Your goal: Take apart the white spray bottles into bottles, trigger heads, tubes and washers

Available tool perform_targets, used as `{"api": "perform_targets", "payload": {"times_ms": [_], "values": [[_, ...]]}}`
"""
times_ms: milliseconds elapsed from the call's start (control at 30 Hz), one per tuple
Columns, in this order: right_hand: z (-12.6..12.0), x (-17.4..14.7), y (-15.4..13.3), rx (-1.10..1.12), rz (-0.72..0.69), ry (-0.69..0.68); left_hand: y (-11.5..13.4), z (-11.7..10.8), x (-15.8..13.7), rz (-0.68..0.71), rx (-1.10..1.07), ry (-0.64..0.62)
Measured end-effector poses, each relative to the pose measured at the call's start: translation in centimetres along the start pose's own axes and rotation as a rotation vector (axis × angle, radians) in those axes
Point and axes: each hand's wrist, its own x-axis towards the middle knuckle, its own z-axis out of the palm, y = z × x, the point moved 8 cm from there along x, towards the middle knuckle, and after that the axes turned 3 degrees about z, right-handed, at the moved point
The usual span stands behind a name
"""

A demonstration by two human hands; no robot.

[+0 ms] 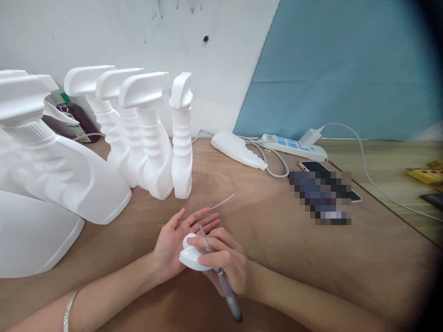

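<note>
My left hand (173, 246) is palm up with its fingers spread. Over that palm, my right hand (230, 260) grips a small, glossy white plastic piece (193, 258), which looks like part of a spray head; I cannot tell whether it rests on the palm. The same right hand also holds a screwdriver (226, 290). Its clear purplish handle points toward me, and its thin shaft reaches over the left fingers. A thin whitish tube (223, 201) sticks out beyond the left fingertips; its near end is hidden.
Several white spray bottles (157, 166) stand on the left, with a dark red bottle (79, 117) behind. Further back lie a white plastic shell (238, 150), cables and a power strip (294, 146). A phone (320, 171) and a blurred-out item lie at right on the wooden table (277, 240).
</note>
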Motion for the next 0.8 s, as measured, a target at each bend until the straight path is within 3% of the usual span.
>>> {"api": "perform_targets", "payload": {"times_ms": [100,167,267,367,500,667,733,800], "values": [[-1.3,0.2,0.0,0.020,0.021,0.147,-0.1,0.1,-0.1,-0.018,0.005,0.005],[-1.0,0.5,0.0,-0.042,0.024,0.088,-0.2,0.0,-0.1,-0.026,0.017,0.019],[0.3,0.4,-0.8,-0.136,-0.094,-0.079,-0.1,-0.1,0.0,-0.018,0.023,0.013],[0.0,0.1,-1.3,-0.081,-0.152,-0.032,-0.2,-0.1,0.1,-0.012,0.027,-0.021],[-1.6,0.5,0.8,0.183,0.100,0.185,-0.4,0.1,-0.1,-0.012,0.093,-0.039],[-2.8,-0.2,5.9,0.289,0.680,0.355,-0.1,0.8,-0.3,0.058,0.182,-0.130],[-2.9,-0.6,6.9,0.309,0.783,0.381,-0.1,1.1,-0.3,0.076,0.270,-0.164],[-2.7,-0.6,7.0,0.348,0.779,0.364,-0.2,1.2,-0.4,0.106,0.373,-0.167]]}}
